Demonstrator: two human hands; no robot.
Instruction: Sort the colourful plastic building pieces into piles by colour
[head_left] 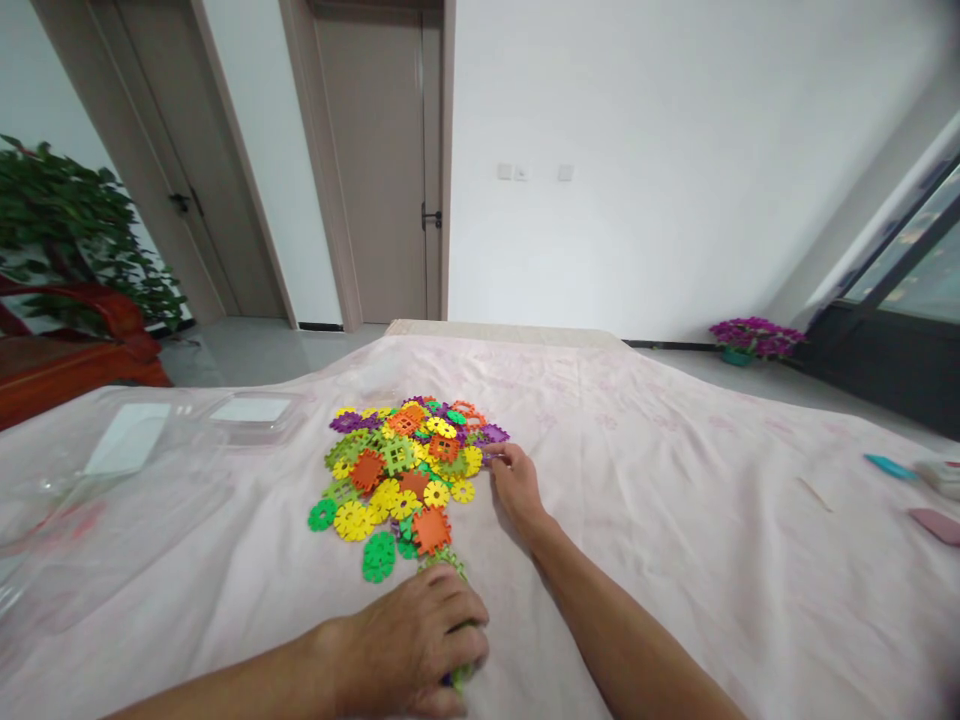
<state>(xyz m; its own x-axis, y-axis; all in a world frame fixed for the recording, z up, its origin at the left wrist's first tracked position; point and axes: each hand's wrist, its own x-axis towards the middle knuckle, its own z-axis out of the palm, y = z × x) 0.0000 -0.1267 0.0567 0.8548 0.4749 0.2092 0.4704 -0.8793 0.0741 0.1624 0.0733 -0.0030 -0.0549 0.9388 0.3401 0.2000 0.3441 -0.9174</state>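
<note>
tiles (405,465) lying heaped on the pink cloth (660,520) over the counter, near its middle: yellow, green, orange and purple plastic pieces with notched edges, some square, some round. spreading loosely toward the near side, with a green round one (379,556) and an orange square one (432,530) at the near edge of the heap. right hand (516,488) reaching to the heap's right edge, fingers (501,456) together and pinching a purple tile (491,458) there, forearm stretching back toward the camera. left hand (412,645) resting on the cloth just short of the heap, fingers curling shut over a few stacked tiles, a green edge (444,562) poking out above the knuckles. clear plastic box (135,450) sitting to the left of the heap, well apart from both hands. small teal and pink items (911,475) lying at the far right of the cloth, too small to make out. potted plant (60,230) standing by the doors at far left.
</note>
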